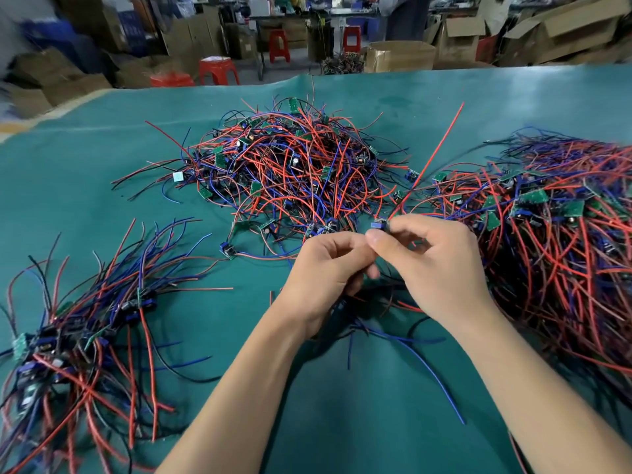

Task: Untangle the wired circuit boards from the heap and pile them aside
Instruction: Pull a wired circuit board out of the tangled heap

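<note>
Head view: a small wired circuit board with a blue component is held above the teal-covered worktop, near the front edge of the central heap. It is pinched between the thumb and fingers of the right hand; the fingers are curled and clamped on the board. A long red wire is seen rising from the board, up and to the right. The left hand is placed just beside the right hand, its fingers curled round dark and blue wires that hang below both hands; a long blue wire trails from there toward the lower right across the worktop.

The central tangled heap of red, blue and black wires with small green circuit boards lies on the worktop beyond the hands. Each board is small, green and rectangular, fitted with dark or blue components and several thin insulated leads. A second, larger mass of the same wired boards is spread along the right side. A looser pile of wired boards, wires fanned outward, lies at the lower left, well apart from the central heap.

In the blurred background, an open brown cardboard box stands on the floor; its contents cannot be determined. Red plastic stools are also visible there.
</note>
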